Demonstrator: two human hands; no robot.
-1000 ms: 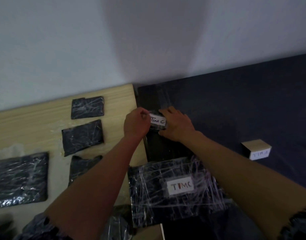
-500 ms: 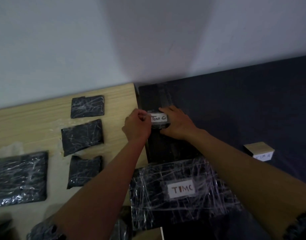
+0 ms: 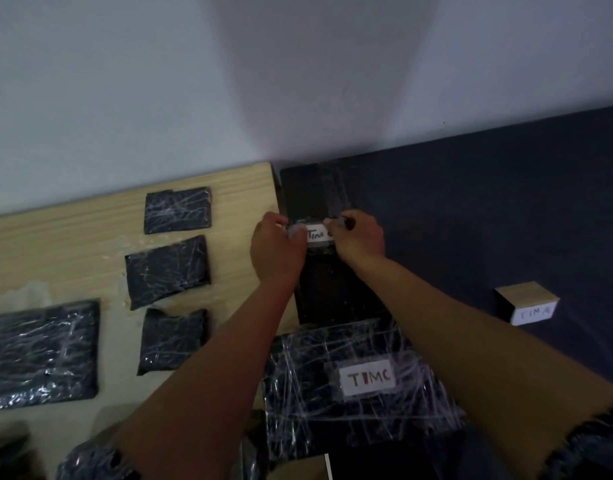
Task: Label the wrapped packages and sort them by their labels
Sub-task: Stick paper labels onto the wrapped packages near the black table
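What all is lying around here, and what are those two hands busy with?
Small wrapped packages: three, black under clear film, unlabelled, in a column on the wooden table.
Large unlabelled package: one, black, at the table's left edge.
Large labelled package: one, black, white label reading TIMC, nearest the camera.
Small labelled package: one, black, white handwritten label, on the dark surface between the hands.
Wooden block: one, pale, white label on its side, on the dark surface at right.
Wooden table: one, light.
Dark surface: one, navy.
Left hand: fingers pinch clear film at the label's left end.
Right hand: fingers pinch its right end.
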